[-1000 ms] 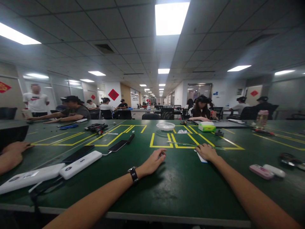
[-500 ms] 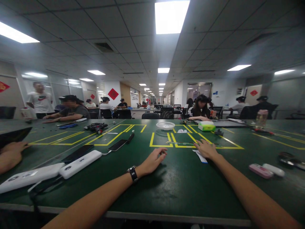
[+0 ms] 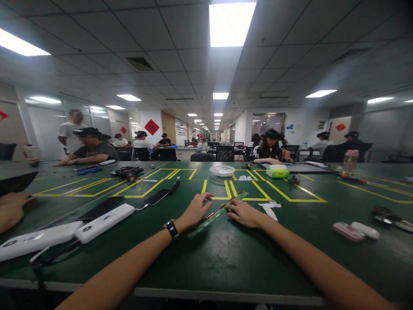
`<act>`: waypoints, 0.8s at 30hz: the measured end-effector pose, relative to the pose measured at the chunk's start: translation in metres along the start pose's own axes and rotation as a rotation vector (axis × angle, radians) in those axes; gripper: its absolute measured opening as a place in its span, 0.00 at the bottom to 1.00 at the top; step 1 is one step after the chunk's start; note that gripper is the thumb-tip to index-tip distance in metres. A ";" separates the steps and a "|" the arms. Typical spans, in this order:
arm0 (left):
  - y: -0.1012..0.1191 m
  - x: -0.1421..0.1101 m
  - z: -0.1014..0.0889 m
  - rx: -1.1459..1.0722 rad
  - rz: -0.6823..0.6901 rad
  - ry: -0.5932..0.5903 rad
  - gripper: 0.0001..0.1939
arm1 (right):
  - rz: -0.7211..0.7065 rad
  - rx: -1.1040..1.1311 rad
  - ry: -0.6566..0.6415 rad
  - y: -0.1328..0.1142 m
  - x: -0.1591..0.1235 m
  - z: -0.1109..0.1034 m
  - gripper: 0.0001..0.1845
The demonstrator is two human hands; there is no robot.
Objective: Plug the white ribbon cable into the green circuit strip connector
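A long, narrow green circuit board slants over the table in front of me. My right hand grips it near the middle, with the fingertips at its edge. My left hand, with a black watch at the wrist, hovers close beside the board. Its fingers are curved and apart, and nothing shows between them. Whether the left hand touches the board I cannot tell. To the right of my right hand lie white strips of paper.
Yellow tape lines mark the green table. A white basket and a green tissue pack stand farther back. Phones and white power banks lie at left. A pink case lies at right. Other people sit around, one hand at far left.
My right hand has brought the circuit board from the tape lines toward me and to the left, turning it aslant. My left hand has shifted slightly left. A standing person in the background has moved right.
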State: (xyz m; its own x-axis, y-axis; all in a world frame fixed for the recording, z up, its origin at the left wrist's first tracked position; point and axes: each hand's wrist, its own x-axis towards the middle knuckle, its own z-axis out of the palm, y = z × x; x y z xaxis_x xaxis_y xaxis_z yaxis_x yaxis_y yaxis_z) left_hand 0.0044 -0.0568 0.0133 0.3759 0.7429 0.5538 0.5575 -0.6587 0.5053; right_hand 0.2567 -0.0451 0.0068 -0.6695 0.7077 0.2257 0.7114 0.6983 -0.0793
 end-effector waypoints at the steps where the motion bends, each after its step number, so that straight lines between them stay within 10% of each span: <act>1: -0.004 0.000 0.001 0.033 -0.015 -0.015 0.15 | -0.072 0.022 0.004 -0.016 0.001 0.000 0.25; 7: -0.015 -0.005 0.010 0.239 -0.061 -0.172 0.17 | -0.371 0.081 -0.009 -0.077 -0.001 -0.001 0.23; 17: -0.021 -0.007 0.010 0.401 0.007 -0.261 0.15 | -0.445 -0.001 0.053 -0.063 0.003 -0.003 0.17; 24: -0.017 -0.007 -0.002 0.443 0.055 -0.392 0.13 | 0.446 -0.325 0.150 0.015 -0.009 -0.028 0.16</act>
State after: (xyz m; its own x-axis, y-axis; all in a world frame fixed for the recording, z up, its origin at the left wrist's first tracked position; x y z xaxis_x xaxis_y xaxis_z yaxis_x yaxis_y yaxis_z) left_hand -0.0095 -0.0515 0.0021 0.6112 0.7533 0.2430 0.7538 -0.6476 0.1114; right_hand 0.2789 -0.0441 0.0305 -0.2682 0.8870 0.3758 0.9633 0.2494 0.0989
